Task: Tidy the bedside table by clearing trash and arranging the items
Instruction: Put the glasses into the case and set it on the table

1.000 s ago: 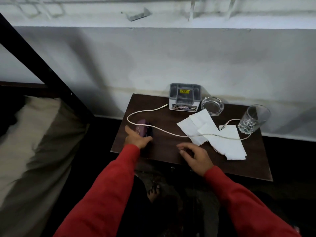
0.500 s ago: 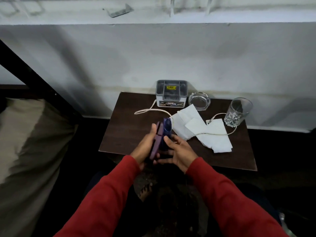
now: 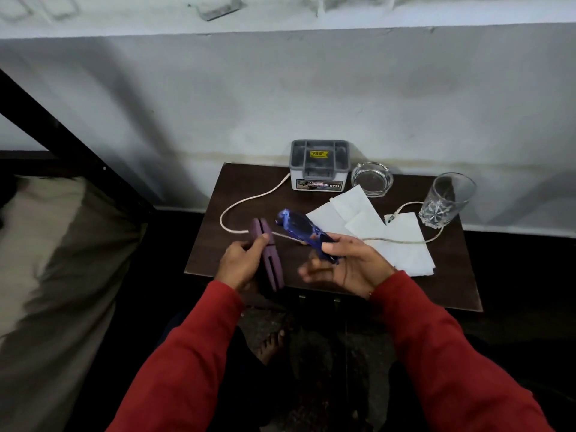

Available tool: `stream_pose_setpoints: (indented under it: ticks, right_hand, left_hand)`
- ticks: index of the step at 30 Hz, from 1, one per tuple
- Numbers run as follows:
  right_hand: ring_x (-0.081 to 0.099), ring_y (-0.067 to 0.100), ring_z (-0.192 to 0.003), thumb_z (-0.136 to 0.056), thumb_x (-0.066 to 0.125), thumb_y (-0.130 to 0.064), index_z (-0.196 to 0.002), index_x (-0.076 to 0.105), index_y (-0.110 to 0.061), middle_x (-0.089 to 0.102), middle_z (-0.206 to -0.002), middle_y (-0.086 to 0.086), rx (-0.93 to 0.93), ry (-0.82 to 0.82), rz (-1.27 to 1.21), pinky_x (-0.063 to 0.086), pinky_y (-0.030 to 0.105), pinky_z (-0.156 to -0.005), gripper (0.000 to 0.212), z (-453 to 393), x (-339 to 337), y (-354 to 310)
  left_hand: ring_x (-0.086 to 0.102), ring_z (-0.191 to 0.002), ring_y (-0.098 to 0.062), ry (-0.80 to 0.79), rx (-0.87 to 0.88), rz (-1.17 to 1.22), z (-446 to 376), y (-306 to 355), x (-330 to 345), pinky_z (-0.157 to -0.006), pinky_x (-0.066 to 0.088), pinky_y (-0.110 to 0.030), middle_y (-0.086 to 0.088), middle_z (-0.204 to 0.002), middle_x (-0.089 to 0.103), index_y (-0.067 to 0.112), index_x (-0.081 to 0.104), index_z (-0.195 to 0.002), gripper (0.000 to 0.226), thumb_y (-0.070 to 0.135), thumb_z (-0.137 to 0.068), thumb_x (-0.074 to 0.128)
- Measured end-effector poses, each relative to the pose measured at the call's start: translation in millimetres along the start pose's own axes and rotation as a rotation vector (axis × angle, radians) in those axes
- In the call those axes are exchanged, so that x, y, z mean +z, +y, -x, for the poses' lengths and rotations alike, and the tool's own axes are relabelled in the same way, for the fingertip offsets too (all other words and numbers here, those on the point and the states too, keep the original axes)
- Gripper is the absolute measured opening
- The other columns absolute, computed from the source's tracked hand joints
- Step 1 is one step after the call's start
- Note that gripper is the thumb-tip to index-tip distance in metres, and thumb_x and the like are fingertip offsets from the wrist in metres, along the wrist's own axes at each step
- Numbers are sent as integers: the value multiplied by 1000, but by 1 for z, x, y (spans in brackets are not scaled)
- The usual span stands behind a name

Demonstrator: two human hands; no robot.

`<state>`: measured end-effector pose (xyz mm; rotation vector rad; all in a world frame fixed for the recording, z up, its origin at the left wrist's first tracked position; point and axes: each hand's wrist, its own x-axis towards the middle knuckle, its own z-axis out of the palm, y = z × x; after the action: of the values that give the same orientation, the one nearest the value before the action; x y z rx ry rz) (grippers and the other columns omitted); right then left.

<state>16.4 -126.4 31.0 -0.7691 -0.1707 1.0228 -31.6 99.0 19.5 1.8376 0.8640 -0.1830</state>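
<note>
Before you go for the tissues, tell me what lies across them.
The white cable runs over the tissues, its plug end resting on them near the drinking glass. Both hands are also full: left hand holds the purple case, right hand the blue sunglasses.

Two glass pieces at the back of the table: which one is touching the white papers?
The low round glass ashtray, beside the grey organiser box: a corner of the white papers reaches its front rim. The tall cut-glass tumbler stands apart at the right.
</note>
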Motion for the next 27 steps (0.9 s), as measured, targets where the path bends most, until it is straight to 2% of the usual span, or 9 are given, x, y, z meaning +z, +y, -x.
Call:
stream_pose_setpoints:
  ticks: [3,5,8,11,15,17,19,22,27]
  right_hand:
    - [55,49,-122,-92,57,-7,-136,44,9,68,-106,25,-93,-128,-110,36,59,-113,49,-11,14,16]
    - [57,47,-121,-91,59,-9,-131,52,5,70,-104,25,-146,-24,-100,40,54,-111,43,-16,16,19]
    - [57,44,-120,-92,56,-7,-123,59,-2,71,-100,21,-272,213,-25,42,50,-111,31,-13,7,11]
    - [63,36,-113,-93,57,-4,-119,60,-11,71,-101,16,-382,371,169,45,48,-109,27,-9,0,3]
    - [69,20,-93,-88,65,-5,-117,60,-22,71,-108,7,-542,610,653,57,34,-80,34,-11,0,6]
    - [67,15,-96,-86,66,-8,-119,60,-23,71,-110,-2,-601,737,1094,53,30,-85,36,-10,-2,11]
    - [63,23,-105,-85,64,-7,-125,59,-17,68,-117,1,-602,813,1403,48,33,-95,41,-10,-3,15]
    - [55,31,-108,-85,62,-13,-132,55,-14,61,-119,10,-533,800,1575,45,42,-99,48,-12,2,18]
    - [49,26,-105,-90,50,-47,-133,57,-24,53,-121,5,-495,693,1726,45,40,-96,50,-10,6,22]
  left_hand:
    - [74,-90,-28,-165,-62,214,16,6,10,-70,62,-51,-12,-101,75,10,69,-108,53,56,-82,72]
    - [74,-76,-20,-237,-58,352,23,11,17,-57,59,-40,-11,-97,75,10,67,-110,50,53,-85,71]
    - [75,-77,-25,-268,-43,560,26,21,20,-58,59,-42,-18,-105,76,6,62,-121,44,42,-96,61]
    - [76,-77,-23,-334,-16,657,30,26,25,-55,59,-39,-14,-101,77,5,61,-129,47,41,-100,55]
    - [75,-76,-23,-370,-3,691,34,29,33,-54,57,-37,-12,-102,76,3,53,-136,56,45,-98,56]
    - [75,-79,-24,-377,-10,703,34,29,34,-56,58,-39,-15,-110,74,3,48,-140,62,47,-97,57]
    - [75,-84,-26,-390,-11,716,33,28,35,-59,59,-41,-20,-122,71,3,46,-141,66,50,-96,58]
    - [75,-86,-28,-410,-6,748,32,27,36,-60,59,-42,-24,-124,69,2,44,-143,74,52,-91,62]
    - [77,-82,-25,-434,10,768,28,24,33,-58,59,-39,-15,-105,76,2,49,-140,73,54,-91,60]
